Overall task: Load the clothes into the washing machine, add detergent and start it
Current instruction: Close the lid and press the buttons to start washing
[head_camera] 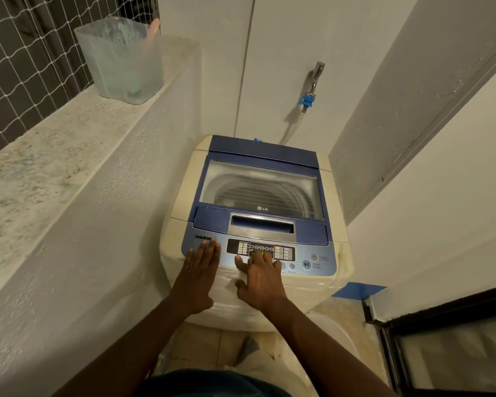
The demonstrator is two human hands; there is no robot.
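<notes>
A cream top-loading washing machine (181, 202) with a blue lid (264, 156) stands against the wall, its lid down. Through the lid's window (261, 190) I see the drum; no clothes are visible in it. The control panel (295, 255) at the front edge shows a small green light. My left hand (199, 270) lies flat on the panel's left end, fingers together and holding nothing. My right hand (259, 277) rests with spread fingers on the buttons in the panel's middle. The start/pause button (307, 264) lies to the right of my right hand, untouched.
A frosted plastic container (121, 58) stands on the stone ledge (40, 156) at the left, beside netting. A tap with a blue hose connector (308, 98) is on the back wall. A wall closes in on the right, with a dark-framed door (441, 333) low right.
</notes>
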